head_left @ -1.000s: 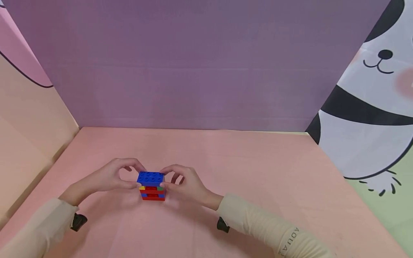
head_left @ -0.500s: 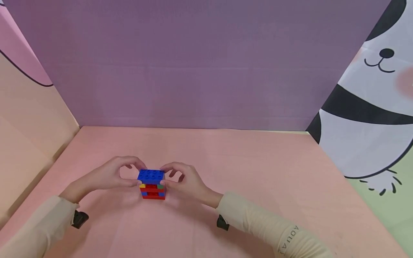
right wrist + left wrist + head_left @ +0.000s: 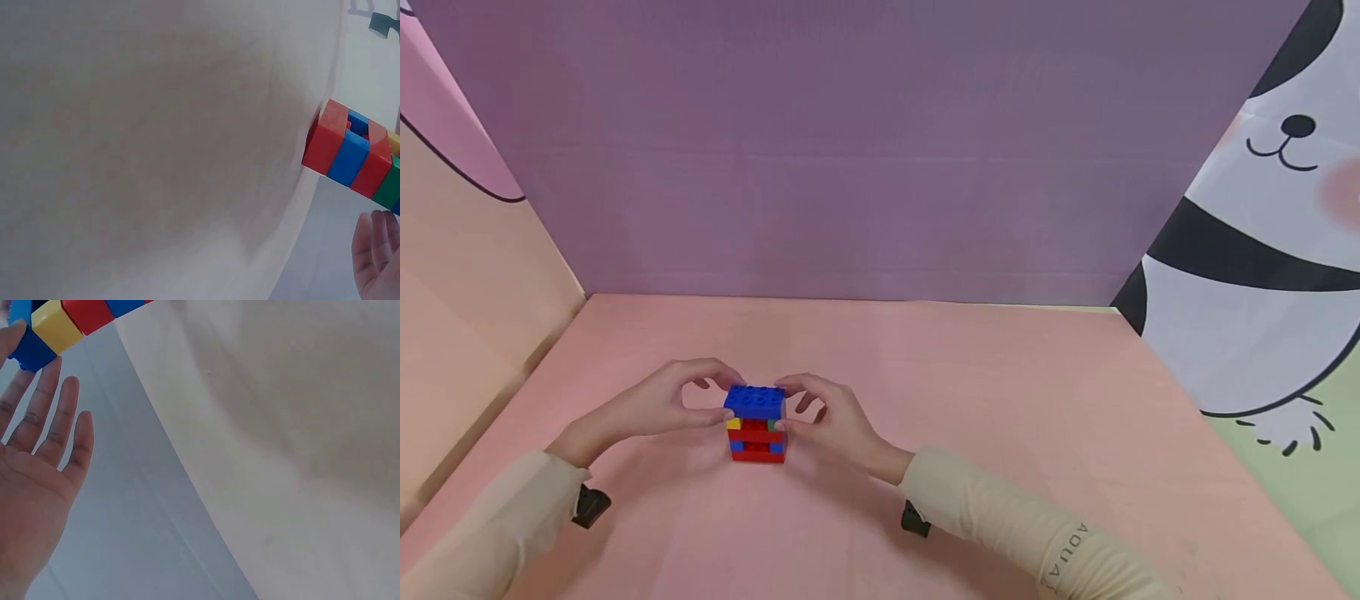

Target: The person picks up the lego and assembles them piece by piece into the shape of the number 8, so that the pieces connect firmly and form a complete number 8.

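A small stack of toy building bricks [image 3: 757,435] stands on the pink surface, left of centre in the head view. Its layers are red, blue, red, then yellow and green, with a long blue brick [image 3: 756,403] on top; gaps show between the end bricks. My left hand [image 3: 658,404] pinches the blue brick's left end between thumb and fingers. At the other end, my right hand [image 3: 829,417] pinches it likewise. The left wrist view catches a yellow brick [image 3: 57,326] beside my fingers. A green brick [image 3: 389,184] shows in the right wrist view.
Pink cloth [image 3: 1000,400] covers the surface. A purple backdrop [image 3: 850,150] rises behind it, with a cream panel [image 3: 467,292] at left and a panda-print panel [image 3: 1262,242] at right. Dark wrist devices [image 3: 591,505] sit at both sleeve cuffs.
The top of the stack has shifted slightly up in the head view, and more of the front face shows. Both hands have moved up a little with it, keeping their grip.
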`<action>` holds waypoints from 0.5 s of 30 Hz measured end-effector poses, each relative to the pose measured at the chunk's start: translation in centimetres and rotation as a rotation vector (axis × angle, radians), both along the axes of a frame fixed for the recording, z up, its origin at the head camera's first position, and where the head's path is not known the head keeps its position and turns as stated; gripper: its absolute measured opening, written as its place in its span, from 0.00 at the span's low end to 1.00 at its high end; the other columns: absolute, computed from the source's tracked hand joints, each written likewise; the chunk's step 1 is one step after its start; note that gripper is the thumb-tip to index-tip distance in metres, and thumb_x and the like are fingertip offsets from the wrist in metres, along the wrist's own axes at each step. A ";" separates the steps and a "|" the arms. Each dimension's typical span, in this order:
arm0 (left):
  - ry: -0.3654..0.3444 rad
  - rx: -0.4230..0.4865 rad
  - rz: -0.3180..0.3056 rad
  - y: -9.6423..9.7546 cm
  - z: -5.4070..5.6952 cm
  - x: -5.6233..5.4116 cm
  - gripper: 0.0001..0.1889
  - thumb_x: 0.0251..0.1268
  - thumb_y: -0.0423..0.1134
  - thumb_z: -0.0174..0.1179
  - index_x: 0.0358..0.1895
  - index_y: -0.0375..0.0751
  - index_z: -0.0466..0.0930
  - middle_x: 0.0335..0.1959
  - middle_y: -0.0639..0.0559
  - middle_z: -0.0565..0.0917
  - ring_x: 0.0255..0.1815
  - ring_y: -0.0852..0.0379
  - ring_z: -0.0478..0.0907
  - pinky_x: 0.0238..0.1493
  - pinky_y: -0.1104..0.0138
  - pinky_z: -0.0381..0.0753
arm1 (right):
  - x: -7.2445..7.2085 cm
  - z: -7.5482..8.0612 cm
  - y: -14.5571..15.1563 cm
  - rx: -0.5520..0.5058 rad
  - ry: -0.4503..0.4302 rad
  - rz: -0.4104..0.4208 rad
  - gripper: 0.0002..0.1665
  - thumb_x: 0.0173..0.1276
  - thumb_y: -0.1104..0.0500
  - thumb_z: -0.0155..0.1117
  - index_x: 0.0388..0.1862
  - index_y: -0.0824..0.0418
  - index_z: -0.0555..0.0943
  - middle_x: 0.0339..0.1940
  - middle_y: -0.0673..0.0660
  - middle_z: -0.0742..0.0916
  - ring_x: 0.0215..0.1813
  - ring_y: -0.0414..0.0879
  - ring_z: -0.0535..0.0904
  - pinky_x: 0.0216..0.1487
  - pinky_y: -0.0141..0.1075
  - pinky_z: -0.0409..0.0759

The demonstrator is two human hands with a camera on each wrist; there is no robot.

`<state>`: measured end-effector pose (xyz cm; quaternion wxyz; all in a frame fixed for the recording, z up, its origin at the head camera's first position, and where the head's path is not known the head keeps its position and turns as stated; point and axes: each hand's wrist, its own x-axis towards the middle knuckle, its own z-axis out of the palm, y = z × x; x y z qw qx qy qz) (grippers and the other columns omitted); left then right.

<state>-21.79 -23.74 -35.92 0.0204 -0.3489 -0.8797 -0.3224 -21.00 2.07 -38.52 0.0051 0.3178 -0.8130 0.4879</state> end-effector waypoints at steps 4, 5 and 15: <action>0.005 0.001 0.017 0.0 -0.2 -0.2 0.18 0.53 0.46 0.65 0.49 0.54 0.76 0.43 0.64 0.81 0.45 0.56 0.77 0.45 0.54 0.77 | 0.1 0.2 -0.2 0.006 -0.009 -0.007 0.29 0.55 0.64 0.68 0.57 0.60 0.73 0.49 0.59 0.82 0.41 0.55 0.79 0.30 0.32 0.78; 0.003 0.003 0.023 0.0 -0.3 -0.2 0.18 0.53 0.46 0.65 0.49 0.54 0.76 0.43 0.63 0.81 0.45 0.56 0.77 0.45 0.54 0.77 | 0.1 0.3 -0.2 0.004 -0.007 -0.006 0.29 0.55 0.65 0.67 0.57 0.61 0.73 0.49 0.60 0.82 0.41 0.55 0.79 0.31 0.32 0.78; -0.004 0.013 0.075 0.3 -0.6 -0.4 0.22 0.54 0.44 0.64 0.53 0.45 0.74 0.46 0.57 0.81 0.46 0.58 0.76 0.45 0.53 0.77 | -0.6 -0.4 -0.3 -0.020 0.008 -0.016 0.25 0.58 0.58 0.66 0.56 0.50 0.75 0.48 0.50 0.82 0.38 0.42 0.79 0.34 0.28 0.79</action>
